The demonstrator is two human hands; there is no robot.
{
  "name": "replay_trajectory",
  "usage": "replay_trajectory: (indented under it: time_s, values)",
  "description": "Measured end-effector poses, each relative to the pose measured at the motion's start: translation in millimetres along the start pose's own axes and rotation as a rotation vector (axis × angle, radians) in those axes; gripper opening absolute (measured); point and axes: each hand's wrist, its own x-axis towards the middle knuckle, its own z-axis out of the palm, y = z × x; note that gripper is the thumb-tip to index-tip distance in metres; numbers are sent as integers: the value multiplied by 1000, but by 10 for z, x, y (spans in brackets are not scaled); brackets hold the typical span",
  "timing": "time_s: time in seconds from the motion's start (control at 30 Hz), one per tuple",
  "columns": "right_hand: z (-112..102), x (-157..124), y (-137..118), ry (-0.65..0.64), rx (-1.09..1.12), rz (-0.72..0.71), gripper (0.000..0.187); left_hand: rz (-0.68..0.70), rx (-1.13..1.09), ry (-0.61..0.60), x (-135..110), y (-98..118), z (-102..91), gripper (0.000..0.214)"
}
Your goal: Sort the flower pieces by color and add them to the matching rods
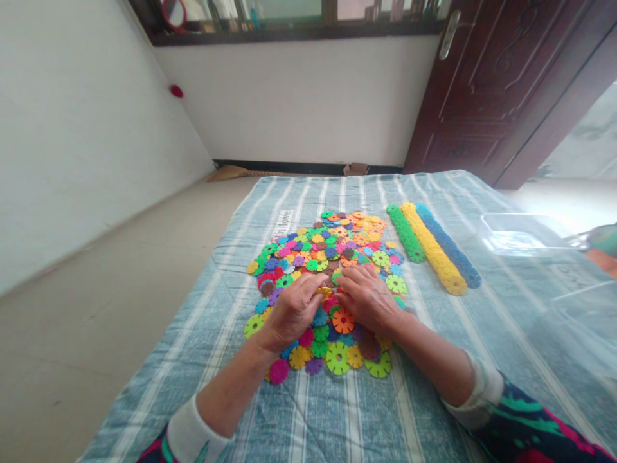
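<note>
A broad pile of colourful plastic snowflake discs (339, 357), notched round their rims, lies spread on the cloth. Over the middle of it, my left hand (296, 307) is closed, thumb and fingers pinched at a small cluster of brown snowflake discs (333, 267). Facing it from the right, my right hand (369, 296) has its fingers curled down and pressed together by the same brown cluster. Its fingertips are partly hidden, so what they hold cannot be made out. An orange disc (343, 320) shows just below the right hand.
Right of the pile lie three long rows of joined discs: green (406, 233), yellow (434, 249) and blue (449, 245). Farther right stand clear plastic boxes (525, 244). A striped blue-grey cloth (216, 360) covers the surface. Beyond are a wall and a dark red door (463, 96).
</note>
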Motion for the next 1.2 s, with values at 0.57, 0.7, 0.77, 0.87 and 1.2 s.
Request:
replay_trajectory:
  time_s: [0.57, 0.7, 0.77, 0.87, 1.2]
  values:
    - [-78, 12, 23, 144, 220, 4, 27, -229, 268, -29, -12, -300, -209, 19]
    - [-56, -17, -188, 42, 283, -136, 21, -367, 428, -211, -28, -395, -276, 13]
    - [-30, -30, -241, 9, 248, -171, 20, -393, 459, -267, -31, -395, -274, 13]
    - [2, -40, -183, 7, 124, -114, 21, -398, 468, -291, -27, -379, -256, 14]
    - [-24, -38, 84, 85, -48, 81, 22, -376, 516, -283, -57, -386, -203, 18]
